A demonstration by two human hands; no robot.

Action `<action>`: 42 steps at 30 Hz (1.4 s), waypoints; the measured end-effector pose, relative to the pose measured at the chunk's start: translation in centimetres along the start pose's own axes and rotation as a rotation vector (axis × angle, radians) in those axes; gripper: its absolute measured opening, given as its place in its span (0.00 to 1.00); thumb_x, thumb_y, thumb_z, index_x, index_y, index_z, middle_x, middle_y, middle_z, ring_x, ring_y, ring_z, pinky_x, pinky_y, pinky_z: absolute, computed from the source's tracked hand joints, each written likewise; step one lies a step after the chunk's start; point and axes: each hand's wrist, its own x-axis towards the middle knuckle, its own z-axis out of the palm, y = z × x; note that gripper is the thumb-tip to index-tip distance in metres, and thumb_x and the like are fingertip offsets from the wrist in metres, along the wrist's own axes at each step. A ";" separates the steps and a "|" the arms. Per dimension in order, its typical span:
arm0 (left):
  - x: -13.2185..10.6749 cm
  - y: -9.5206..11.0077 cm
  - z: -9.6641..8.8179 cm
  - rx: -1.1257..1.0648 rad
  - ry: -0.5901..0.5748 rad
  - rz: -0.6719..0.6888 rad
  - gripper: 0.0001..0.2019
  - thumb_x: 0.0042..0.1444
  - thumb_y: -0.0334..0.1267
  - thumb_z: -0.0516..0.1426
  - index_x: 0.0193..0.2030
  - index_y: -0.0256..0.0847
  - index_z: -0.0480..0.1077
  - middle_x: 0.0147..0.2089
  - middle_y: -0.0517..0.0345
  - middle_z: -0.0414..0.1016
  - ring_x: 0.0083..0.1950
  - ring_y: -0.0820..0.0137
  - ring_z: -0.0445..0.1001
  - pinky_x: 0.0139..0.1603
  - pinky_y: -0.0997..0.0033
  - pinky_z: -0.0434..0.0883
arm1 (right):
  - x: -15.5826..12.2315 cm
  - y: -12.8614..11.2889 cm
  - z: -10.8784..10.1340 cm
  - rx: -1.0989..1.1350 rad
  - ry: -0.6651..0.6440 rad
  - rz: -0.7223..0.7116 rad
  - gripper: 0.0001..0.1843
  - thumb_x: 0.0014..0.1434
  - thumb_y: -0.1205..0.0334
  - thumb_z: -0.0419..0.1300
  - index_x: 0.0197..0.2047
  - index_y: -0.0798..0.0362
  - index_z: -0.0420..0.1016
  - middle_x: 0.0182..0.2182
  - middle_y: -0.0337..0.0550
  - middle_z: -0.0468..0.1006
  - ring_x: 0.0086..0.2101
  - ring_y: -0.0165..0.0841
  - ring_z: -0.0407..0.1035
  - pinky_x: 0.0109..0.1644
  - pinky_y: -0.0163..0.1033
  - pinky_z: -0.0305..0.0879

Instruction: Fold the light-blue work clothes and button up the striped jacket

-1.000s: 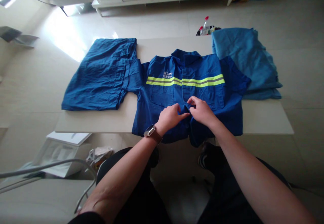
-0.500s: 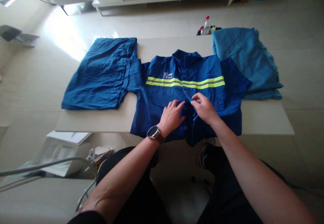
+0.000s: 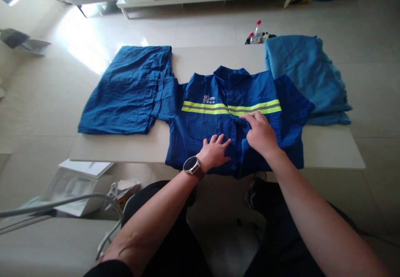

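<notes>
A blue work jacket (image 3: 200,127) lies front up, collar away from me, with a yellow-and-grey reflective stripe across the chest and a white logo. My left hand (image 3: 214,152) is open, fingers spread flat on the lower front beside the button edge. It has a watch (image 3: 190,165) at the wrist. My right hand (image 3: 261,134) is closed at the front edge just below the stripe, its index finger stretched to the left. That edge is drawn rightward at the fingertips; my right thumb is hidden. A button shows low on the front, near my left hand.
Folded blue clothing (image 3: 125,93) lies on the left of the white table (image 3: 334,147), lighter blue cloth (image 3: 306,76) on the right. The jacket's sleeves reach towards both. Bottles (image 3: 258,33) stand beyond the far edge; a white box (image 3: 78,185) is below left.
My right hand has moved up and right along the jacket's front edge, pulling it sideways. My left hand has slid slightly nearer me, and its fingers lie flatter.
</notes>
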 end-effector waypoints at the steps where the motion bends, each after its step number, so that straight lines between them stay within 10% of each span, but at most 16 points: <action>1: -0.1 0.0 -0.2 0.003 0.016 0.014 0.35 0.64 0.53 0.61 0.75 0.50 0.60 0.79 0.40 0.54 0.76 0.39 0.56 0.67 0.34 0.64 | -0.1 0.0 0.4 -0.004 -0.036 -0.034 0.30 0.55 0.78 0.52 0.55 0.48 0.80 0.57 0.50 0.76 0.56 0.46 0.70 0.59 0.46 0.68; 6: 0.1 -0.3 -1.1 -0.086 0.079 0.051 0.13 0.67 0.47 0.57 0.51 0.42 0.74 0.57 0.46 0.74 0.57 0.53 0.76 0.58 0.51 0.72 | -0.1 0.0 1.8 -0.034 -0.206 0.012 0.20 0.58 0.74 0.54 0.45 0.49 0.84 0.52 0.47 0.83 0.51 0.43 0.75 0.57 0.45 0.69; 22: 1.3 0.9 -1.0 -0.356 0.479 -0.204 0.17 0.66 0.50 0.61 0.52 0.42 0.66 0.54 0.50 0.77 0.48 0.61 0.79 0.42 0.66 0.70 | 0.7 -0.2 2.6 0.694 -0.142 0.070 0.11 0.48 0.68 0.51 0.35 0.47 0.68 0.34 0.41 0.78 0.39 0.39 0.74 0.48 0.44 0.69; 26: 1.4 0.8 -1.2 -0.324 0.488 -0.148 0.05 0.69 0.39 0.56 0.49 0.43 0.70 0.51 0.53 0.80 0.49 0.62 0.79 0.44 0.67 0.69 | 0.7 -0.4 2.4 0.637 -0.166 0.093 0.05 0.54 0.59 0.58 0.34 0.49 0.72 0.33 0.42 0.80 0.38 0.41 0.74 0.47 0.46 0.68; 42: 1.2 0.5 -2.0 -0.369 0.516 -0.054 0.10 0.68 0.33 0.56 0.48 0.44 0.80 0.48 0.54 0.85 0.49 0.61 0.82 0.50 0.67 0.71 | 0.4 -0.9 1.9 0.317 0.020 0.119 0.05 0.57 0.58 0.64 0.32 0.48 0.76 0.32 0.45 0.83 0.35 0.41 0.75 0.41 0.43 0.65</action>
